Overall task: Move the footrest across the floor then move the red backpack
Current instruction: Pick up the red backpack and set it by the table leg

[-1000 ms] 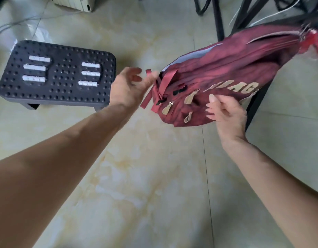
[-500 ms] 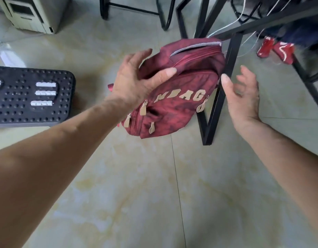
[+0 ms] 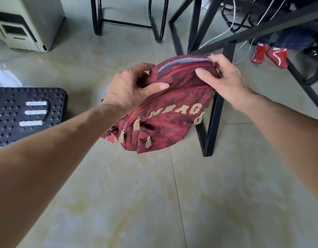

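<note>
- Nearest, bare tiled floor (image 3: 118, 203), pale green with yellowish veining.
- Gripped from both sides, red backpack (image 3: 169, 111), lower end at or just above the floor, beside a black table leg (image 3: 211, 126).
- Left hand (image 3: 131, 90) clamped on the upper left of the bag, thumb pressed across the fabric.
- Right hand (image 3: 224, 81) with fingers (image 3: 203, 73) closed over the top edge.
- Off left, black studded footrest (image 3: 27, 115) on the floor, apart from the bag.
- Farther back, red shoes (image 3: 269, 54) under the table.
</note>
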